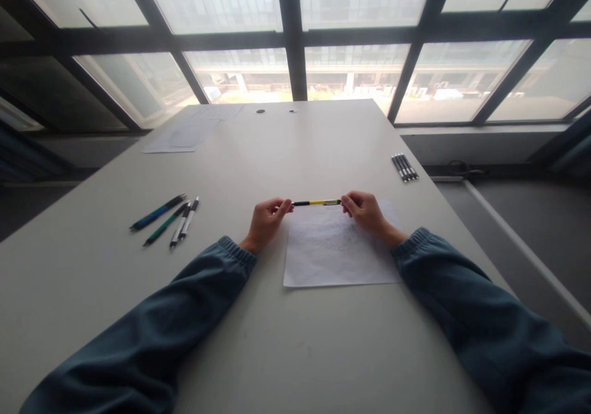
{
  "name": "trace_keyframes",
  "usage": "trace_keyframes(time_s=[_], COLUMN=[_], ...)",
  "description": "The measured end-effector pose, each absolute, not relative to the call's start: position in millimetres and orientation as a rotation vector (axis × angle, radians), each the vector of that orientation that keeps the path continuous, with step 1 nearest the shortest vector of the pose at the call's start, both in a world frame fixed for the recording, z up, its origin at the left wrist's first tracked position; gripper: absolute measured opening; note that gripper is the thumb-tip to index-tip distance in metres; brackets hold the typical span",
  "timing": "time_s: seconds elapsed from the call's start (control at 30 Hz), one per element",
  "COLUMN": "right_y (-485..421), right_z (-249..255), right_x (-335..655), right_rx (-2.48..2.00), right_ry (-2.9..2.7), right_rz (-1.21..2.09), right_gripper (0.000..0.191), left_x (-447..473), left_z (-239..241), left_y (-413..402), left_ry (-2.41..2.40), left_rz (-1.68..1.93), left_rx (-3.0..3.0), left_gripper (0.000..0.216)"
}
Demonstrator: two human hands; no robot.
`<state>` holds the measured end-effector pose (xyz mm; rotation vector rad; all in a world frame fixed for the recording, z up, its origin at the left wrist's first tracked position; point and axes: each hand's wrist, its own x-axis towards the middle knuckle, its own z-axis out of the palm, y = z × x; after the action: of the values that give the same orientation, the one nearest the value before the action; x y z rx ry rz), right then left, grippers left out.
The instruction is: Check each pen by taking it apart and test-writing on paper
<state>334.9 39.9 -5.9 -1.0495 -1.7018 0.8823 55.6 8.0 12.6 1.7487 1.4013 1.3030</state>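
Note:
A yellow and black pen [317, 203] is held level between my two hands. My left hand [268, 220] pinches its black end between thumb and fingers. At the other end, by the clip, my right hand [367, 212] grips it the same way. Beneath the pen and my right hand lies a white sheet of paper [323, 266] with faint grey marks on it. My right hand and sleeve cover part of its right side.
Several pens [166, 222], blue, green and white, lie loosely at the left. A neat row of black and white pens [405, 168] lies near the right edge of the white table [295, 352]. More paper sheets [180, 132] lie at the far left, before the windows.

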Motion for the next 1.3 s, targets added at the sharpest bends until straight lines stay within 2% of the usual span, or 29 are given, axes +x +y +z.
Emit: trace_keyframes(time_s=[1.3], right_y=[39.1], right_z=[-2.9], right_x=[332.9], right_rx=[-1.049], right_ry=[-1.724], right_rz=[0.83], right_gripper=[0.052], left_x=[54.4], left_z=[8.3], left_y=[9.2], left_ry=[1.389], left_rz=[1.296], left_rx=[1.696], left_gripper=[0.041])
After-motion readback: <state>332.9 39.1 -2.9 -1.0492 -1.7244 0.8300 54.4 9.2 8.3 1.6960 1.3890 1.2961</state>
